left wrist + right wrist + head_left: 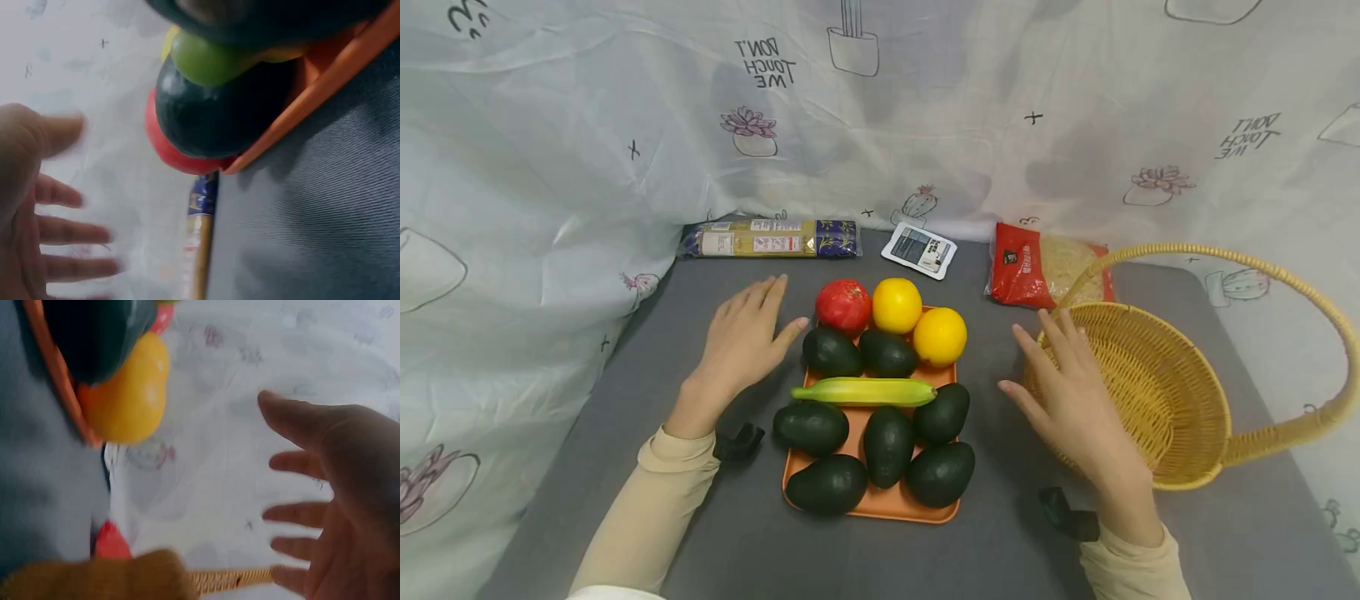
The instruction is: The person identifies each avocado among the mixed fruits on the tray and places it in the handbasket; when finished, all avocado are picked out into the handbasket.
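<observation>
My left hand [739,343] is held left of an orange tray [857,421], its fingers extended and holding nothing. The tray bears several dark green avocados [887,446], a greenish-yellow banana [865,392], a red pomegranate [843,306] and two round yellow fruits [897,306]. Between the tray and a wicker basket [1213,392], my right hand [1078,400] is spread with nothing in it, overlapping the basket's left rim in the head view. Whether it touches the basket I cannot tell. Both wrist views show loose, spread fingers, the left ones blurred.
A long pack of noodles [775,238] lies at the back left. Next to it are a small white labelled packet [919,250] and a red bag [1022,265] with a clear window. The basket's tall handle [1292,279] arches up at the right. A printed white cloth [880,125] hangs behind.
</observation>
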A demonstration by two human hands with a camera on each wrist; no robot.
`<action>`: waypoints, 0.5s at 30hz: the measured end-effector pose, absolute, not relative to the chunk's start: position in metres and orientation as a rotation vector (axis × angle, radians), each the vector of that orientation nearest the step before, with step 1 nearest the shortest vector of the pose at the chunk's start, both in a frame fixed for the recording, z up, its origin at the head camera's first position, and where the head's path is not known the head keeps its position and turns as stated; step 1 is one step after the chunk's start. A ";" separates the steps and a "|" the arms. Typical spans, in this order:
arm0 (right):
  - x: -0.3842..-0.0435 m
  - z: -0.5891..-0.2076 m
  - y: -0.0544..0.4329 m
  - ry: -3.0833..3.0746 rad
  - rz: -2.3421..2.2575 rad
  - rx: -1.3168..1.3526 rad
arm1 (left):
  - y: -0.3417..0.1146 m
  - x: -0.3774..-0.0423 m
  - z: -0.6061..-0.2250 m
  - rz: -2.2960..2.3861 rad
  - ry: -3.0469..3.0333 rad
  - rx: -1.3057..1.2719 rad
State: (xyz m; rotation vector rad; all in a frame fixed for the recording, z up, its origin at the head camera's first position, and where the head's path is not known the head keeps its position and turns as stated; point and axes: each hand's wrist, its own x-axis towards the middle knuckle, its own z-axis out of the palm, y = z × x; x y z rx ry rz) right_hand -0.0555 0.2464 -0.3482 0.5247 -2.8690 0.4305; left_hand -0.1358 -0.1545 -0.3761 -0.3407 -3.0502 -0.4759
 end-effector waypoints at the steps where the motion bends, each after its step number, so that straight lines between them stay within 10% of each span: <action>1: -0.055 -0.348 0.243 -2.821 0.450 0.577 | -0.155 -0.137 -0.377 -0.543 -3.046 -0.334; 15: -0.010 -0.392 0.211 -2.622 0.505 1.168 | -0.169 -0.155 -0.424 -1.390 -3.156 -0.503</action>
